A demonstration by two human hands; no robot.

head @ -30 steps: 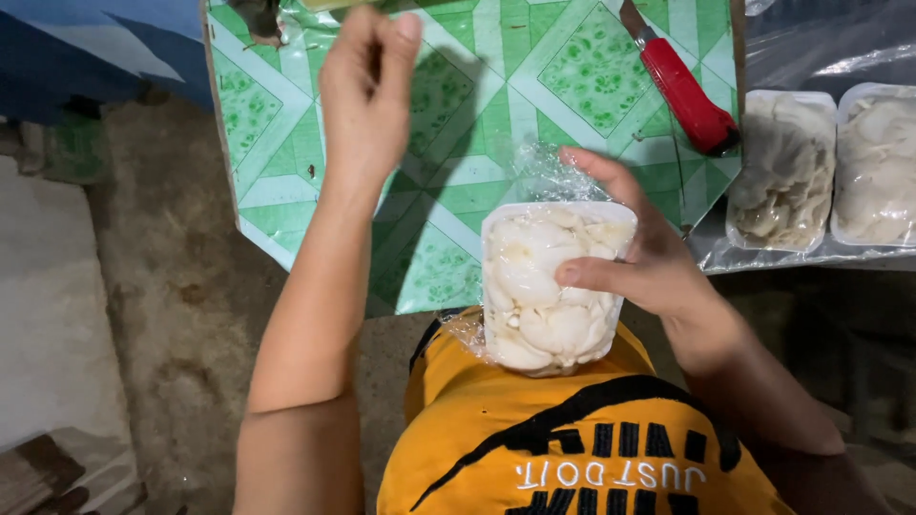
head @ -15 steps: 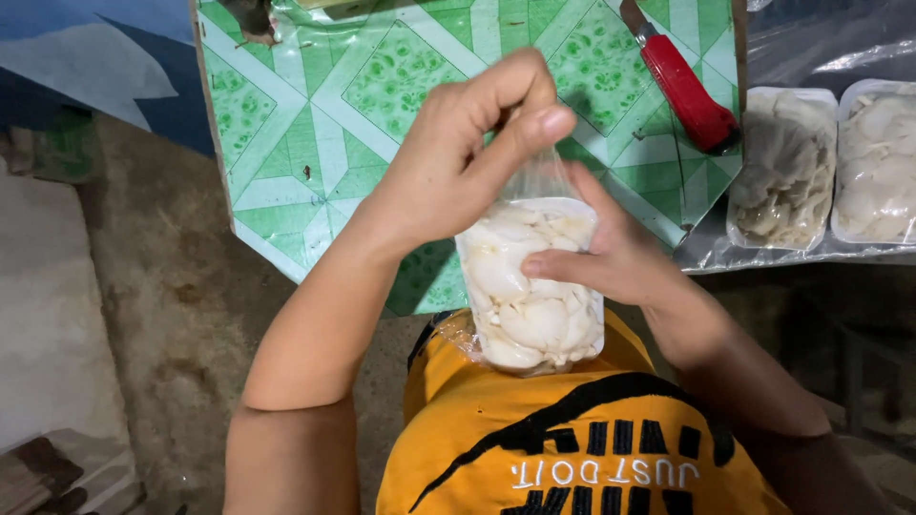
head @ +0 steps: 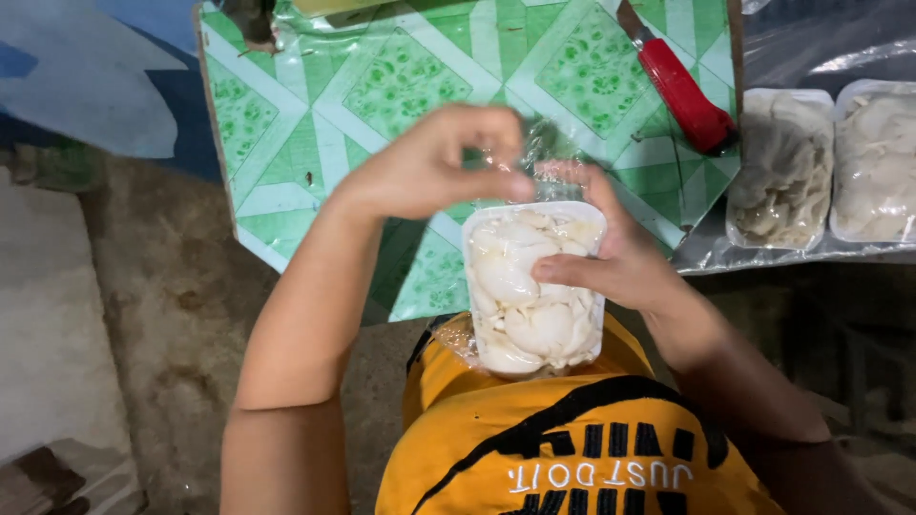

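Against the person's yellow shirt [head: 572, 448], just below the table edge, sits the white tray of mushrooms [head: 532, 291] — pale, fleshy caps heaped to the rim, with clear plastic film [head: 534, 157] rising off its far end. A second ago the left hand [head: 434, 167] was stretched out over the table, well away; now it has swung back and pinches the film above the tray's far rim, fingertips closed tight on the wrap and drawing it up. That puts both hands on the pack: the right hand [head: 611, 262] cradles the tray from the side, thumb pressed across the mushrooms, fingers curled behind. Further out, the green patterned tablecloth [head: 382, 95] lies beyond the hands, a red-handled knife [head: 682, 91] rests untouched near its right corner, and two more filled trays [head: 830, 162] sit side by side on clear sheeting at the far right.
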